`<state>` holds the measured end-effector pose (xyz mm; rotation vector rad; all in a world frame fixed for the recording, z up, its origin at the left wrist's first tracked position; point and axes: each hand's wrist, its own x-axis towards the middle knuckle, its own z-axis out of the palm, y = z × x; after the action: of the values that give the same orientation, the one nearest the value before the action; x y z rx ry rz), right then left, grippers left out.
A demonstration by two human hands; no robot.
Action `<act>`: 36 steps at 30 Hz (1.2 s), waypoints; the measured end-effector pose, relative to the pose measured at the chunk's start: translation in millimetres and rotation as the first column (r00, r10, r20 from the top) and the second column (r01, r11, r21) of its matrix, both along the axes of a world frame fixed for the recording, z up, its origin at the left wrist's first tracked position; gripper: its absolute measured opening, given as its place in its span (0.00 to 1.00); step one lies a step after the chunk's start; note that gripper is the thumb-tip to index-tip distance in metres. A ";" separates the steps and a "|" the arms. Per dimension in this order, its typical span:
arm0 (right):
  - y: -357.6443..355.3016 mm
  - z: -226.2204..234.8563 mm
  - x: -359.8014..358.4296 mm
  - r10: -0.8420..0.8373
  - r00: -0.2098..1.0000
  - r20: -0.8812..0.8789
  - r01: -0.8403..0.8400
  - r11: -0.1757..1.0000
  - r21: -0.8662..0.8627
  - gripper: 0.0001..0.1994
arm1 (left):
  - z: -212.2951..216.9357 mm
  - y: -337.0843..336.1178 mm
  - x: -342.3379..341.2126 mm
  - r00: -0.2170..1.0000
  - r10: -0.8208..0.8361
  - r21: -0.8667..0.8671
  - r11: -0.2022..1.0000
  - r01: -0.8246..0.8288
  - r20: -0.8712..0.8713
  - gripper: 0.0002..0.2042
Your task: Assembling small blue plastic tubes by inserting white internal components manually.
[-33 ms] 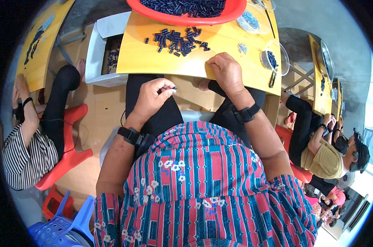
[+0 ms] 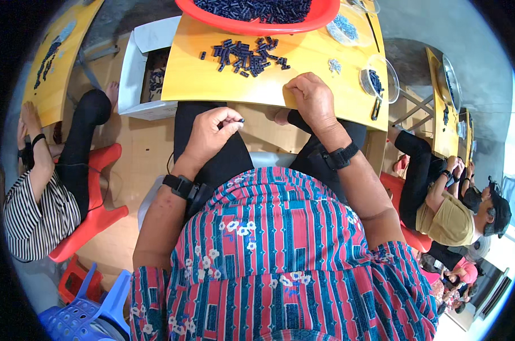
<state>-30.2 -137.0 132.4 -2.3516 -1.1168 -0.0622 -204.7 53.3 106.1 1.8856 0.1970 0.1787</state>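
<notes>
Two bare hands work at the near edge of the worktop (image 2: 189, 77). The left hand (image 2: 211, 135), nearly closed, pinches a small dark piece (image 2: 241, 120) between thumb and forefinger, just off that edge above the lap; so slight a part probably allows only a fingertip grip, and its end is left exposed. The right hand (image 2: 311, 102) hangs over the near edge with thumb and fingertips drawn together; whether anything is between them, I cannot tell.

Dark-blue connector-like pieces (image 2: 243, 57) lie loose towards the far edge, presumably spread for easy picking. Behind them, overhanging the far edge, a red basin (image 2: 257, 29) keeps the bulk of similar pieces inside its raised rim. Near the right edge, a clear cup (image 2: 391, 77) separates more dark pieces from a small heap of clear bits (image 2: 335, 66), which lies uncontained, perhaps for quick reach.
</notes>
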 end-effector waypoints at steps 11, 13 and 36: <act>2.3 -3.9 -6.7 0.069 0.948 -0.310 0.015 0.965 0.260 0.10 | -7.1 -2.3 0.7 0.997 0.046 -0.242 0.968 -0.060 -0.063 0.04; 5.7 -3.2 -12.8 0.096 0.825 -0.557 0.110 0.939 0.325 0.10 | -5.8 -3.8 -0.4 0.997 0.041 -0.328 0.943 -0.059 -0.063 0.05; 26.9 36.0 -53.4 0.473 0.255 -0.843 0.177 0.834 0.522 0.10 | 23.3 -15.2 -6.1 1.000 0.001 -0.553 0.833 -0.002 -0.002 0.05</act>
<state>-83.6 -110.1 168.5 -1.2315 -0.5121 0.9455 -210.7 38.0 129.4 1.3026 0.2237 0.1055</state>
